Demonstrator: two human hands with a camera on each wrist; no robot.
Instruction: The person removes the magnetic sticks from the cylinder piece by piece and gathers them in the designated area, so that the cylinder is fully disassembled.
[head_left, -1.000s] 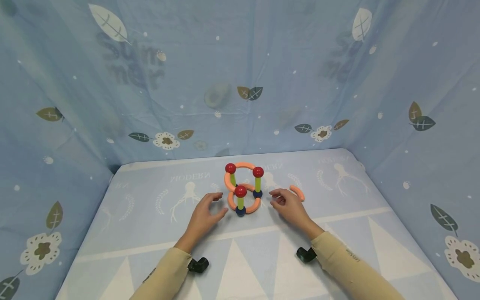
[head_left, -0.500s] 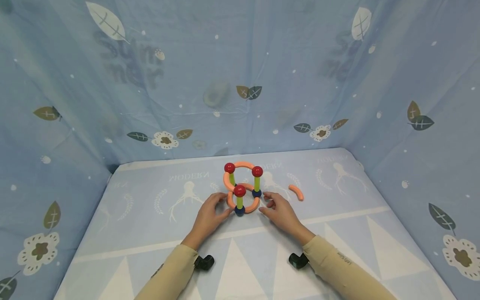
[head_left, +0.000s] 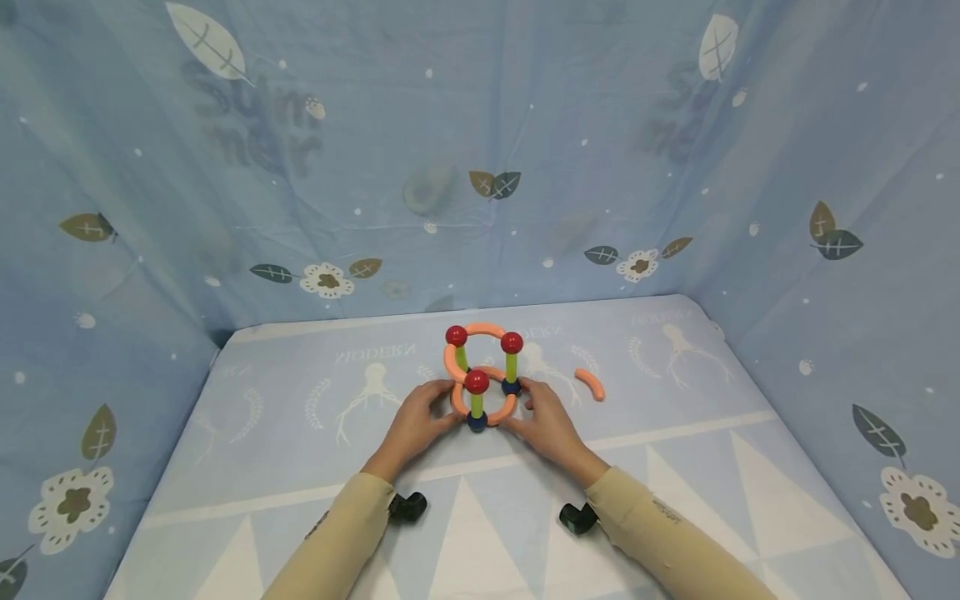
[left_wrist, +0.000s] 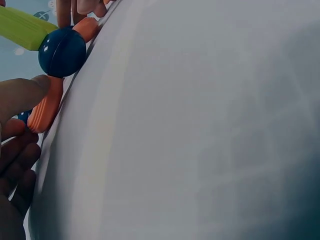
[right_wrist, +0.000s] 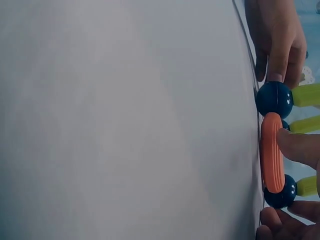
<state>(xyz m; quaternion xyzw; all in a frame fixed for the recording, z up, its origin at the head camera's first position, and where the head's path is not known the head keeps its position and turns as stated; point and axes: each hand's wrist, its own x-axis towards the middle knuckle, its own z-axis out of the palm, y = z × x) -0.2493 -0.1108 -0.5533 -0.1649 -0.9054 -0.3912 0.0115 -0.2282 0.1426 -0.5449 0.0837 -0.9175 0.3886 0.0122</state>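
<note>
A ball-and-stick toy structure (head_left: 477,382) stands upright on the table, with blue balls below, upright green rods and red balls on top. Orange curved rods ring its base, and two more link red balls at the back and left. My left hand (head_left: 411,425) holds the base from the left, its thumb on an orange curved rod (left_wrist: 47,107) beside a blue ball (left_wrist: 62,52). On the right side, my right hand (head_left: 551,425) grips the base, thumb against another orange curved rod (right_wrist: 272,155) and fingers around by a blue ball (right_wrist: 281,192).
A loose orange curved rod (head_left: 590,384) lies on the table to the right of my right hand. Patterned cloth covers the table (head_left: 337,467). Blue curtains (head_left: 495,125) close in the back and both sides.
Both hands have moved inward from beside the structure and now hold its base. My right hand has come left, away from the loose orange curved rod. The structure stays in place.
</note>
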